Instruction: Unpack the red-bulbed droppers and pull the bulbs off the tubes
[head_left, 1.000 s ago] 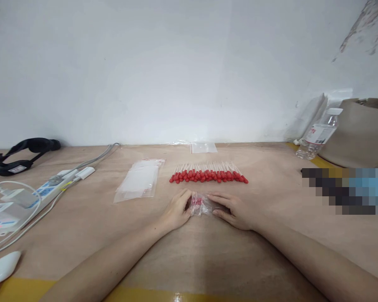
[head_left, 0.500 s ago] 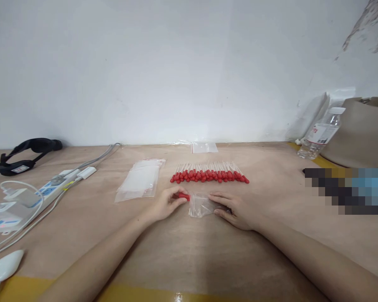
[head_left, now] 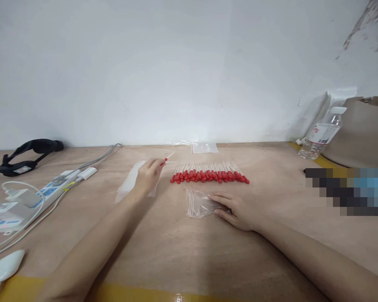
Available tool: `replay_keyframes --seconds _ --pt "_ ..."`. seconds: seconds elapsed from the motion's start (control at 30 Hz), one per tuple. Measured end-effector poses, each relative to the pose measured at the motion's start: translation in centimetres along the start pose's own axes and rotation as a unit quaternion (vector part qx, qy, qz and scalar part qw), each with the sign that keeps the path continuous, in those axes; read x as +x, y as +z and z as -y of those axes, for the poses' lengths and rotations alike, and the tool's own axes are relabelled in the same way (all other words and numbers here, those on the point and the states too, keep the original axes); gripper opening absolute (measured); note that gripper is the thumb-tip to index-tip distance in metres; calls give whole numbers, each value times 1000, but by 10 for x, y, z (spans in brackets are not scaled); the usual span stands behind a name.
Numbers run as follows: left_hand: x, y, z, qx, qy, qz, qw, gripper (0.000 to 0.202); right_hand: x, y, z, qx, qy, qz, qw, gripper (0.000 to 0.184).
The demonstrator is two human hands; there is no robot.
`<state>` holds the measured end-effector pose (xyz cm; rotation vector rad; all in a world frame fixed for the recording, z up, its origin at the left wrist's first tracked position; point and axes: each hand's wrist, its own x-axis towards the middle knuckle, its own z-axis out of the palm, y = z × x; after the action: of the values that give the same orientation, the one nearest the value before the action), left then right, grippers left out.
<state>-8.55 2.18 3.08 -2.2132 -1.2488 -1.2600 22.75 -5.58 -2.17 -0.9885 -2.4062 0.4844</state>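
Note:
My left hand point(head_left: 148, 174) is closed, pinching red-headed white sticks point(head_left: 164, 160) by their red ends; their white shafts point up and right, and I cannot tell how many there are. It hovers over a stack of white zip bags point(head_left: 129, 178), hiding part of it. My right hand point(head_left: 237, 210) lies on a clear plastic bag point(head_left: 199, 204), fingers stretched out and thumb apart, keeping it against the table. Beyond the bag, a row of red-headed sticks point(head_left: 209, 175) lies with the heads toward me.
A flat zip bag point(head_left: 204, 147) lies by the wall. At left are a power strip point(head_left: 48, 189) with cables, a black strap point(head_left: 30, 157) and a white object point(head_left: 5, 268). A plastic bottle point(head_left: 323, 133) leans by a beige bin point(head_left: 359, 132) at right, near a blurred patch.
My left hand has moved from the plastic bag's left edge up and left over the zip bags, taking the red-headed sticks with it. My right hand has stayed put.

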Motion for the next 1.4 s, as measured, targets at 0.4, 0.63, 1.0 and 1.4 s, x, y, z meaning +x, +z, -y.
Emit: replay_keyframes --seconds 0.4,0.63,1.0,1.4 --pt "-14 30 -16 -34 11 197 980 23 0 -1 1 4 -3 -1 1000 44" --pt "-26 22 -28 -75 -85 218 969 43 0 0 -1 6 -6 5 1000 45" --pt "-42 10 -60 -109 -54 140 983 34 1 -5 2 -57 -9 76 995 49" --pt "-52 0 -88 -108 111 494 855 57 3 -10 -1 -67 -68 120 988 53"
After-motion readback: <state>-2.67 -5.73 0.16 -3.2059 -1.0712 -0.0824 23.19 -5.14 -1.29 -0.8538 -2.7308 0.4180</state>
